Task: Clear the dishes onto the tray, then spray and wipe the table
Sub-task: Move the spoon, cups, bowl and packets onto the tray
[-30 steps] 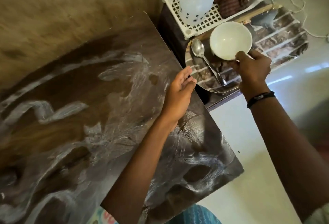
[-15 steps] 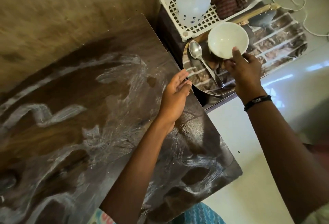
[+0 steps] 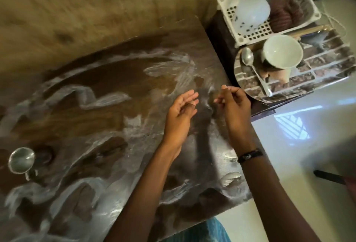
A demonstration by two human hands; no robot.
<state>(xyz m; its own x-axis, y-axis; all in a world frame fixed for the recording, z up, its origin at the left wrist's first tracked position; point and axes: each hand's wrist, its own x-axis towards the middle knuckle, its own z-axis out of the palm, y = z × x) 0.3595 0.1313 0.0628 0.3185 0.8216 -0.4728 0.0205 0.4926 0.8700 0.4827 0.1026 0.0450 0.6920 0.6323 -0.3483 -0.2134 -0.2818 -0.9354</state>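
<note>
A dark brown desk (image 3: 81, 118) is filling most of the view, its glossy top smeared with whitish swirling streaks. A tan, mottled wall is running behind it. Near the desk's left edge a small steel cup (image 3: 21, 160) is standing upright. Further right, the left hand (image 3: 180, 113) is hovering palm-up over the desk with fingers relaxed and holding nothing, and the right hand (image 3: 234, 107) beside it is loosely curled, also holding nothing. Past the desk's right edge, a mirror-bright tray (image 3: 317, 80) is carrying a spoon (image 3: 252, 68) and a white bowl (image 3: 281, 54). Behind them a white slotted basket (image 3: 256, 31) is holding a spray bottle (image 3: 252, 9) and a brown cloth (image 3: 283, 16). No legible writing is showing anywhere.
</note>
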